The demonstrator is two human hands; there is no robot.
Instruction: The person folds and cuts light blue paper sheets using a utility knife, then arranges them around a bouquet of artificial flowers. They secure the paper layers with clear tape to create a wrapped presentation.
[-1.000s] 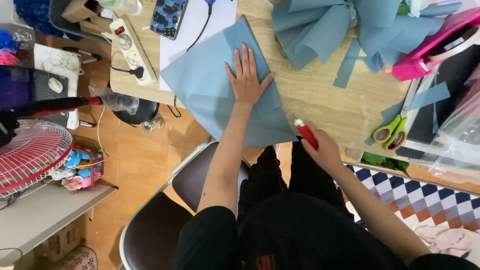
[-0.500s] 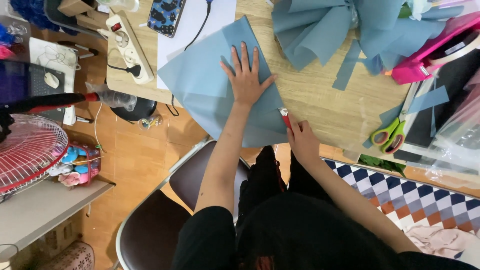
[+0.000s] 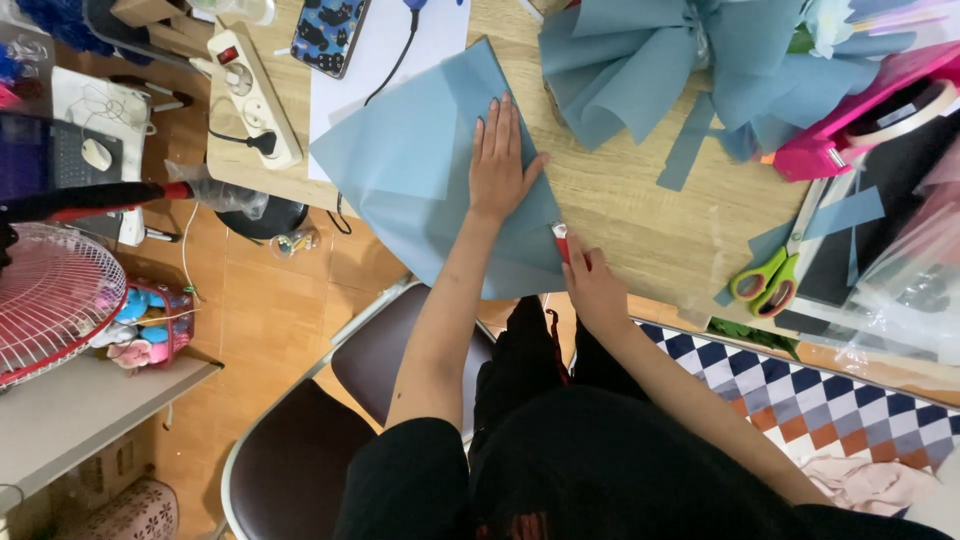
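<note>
Phone (image 3: 331, 35) at top of surface (image 3: 640, 215), face or case up, dark blue with a small light pattern; screen or back, hard to tell. Clear plastic wrapper (image 3: 905, 300) at right edge, crinkled. Dark laptop (image 3: 40, 160) at far left, keyboard showing, white mouse (image 3: 96, 154) resting on it. No labels or signs.

Right hand (image 3: 592, 285): moved in from the table's near edge, well right of the blue paper sheet (image 3: 440, 170), to the sheet's right edge; now just beside the left hand's wrist.
Red cutter (image 3: 563, 243): carried along in the right hand; its tip, apart from the sheet a second ago, now lies against the sheet's folded right edge.
Left hand (image 3: 498, 165): fingers, splayed wide earlier, now drawn closer together, flat on the sheet.
Gap between hands: well apart earlier, near now.
</note>
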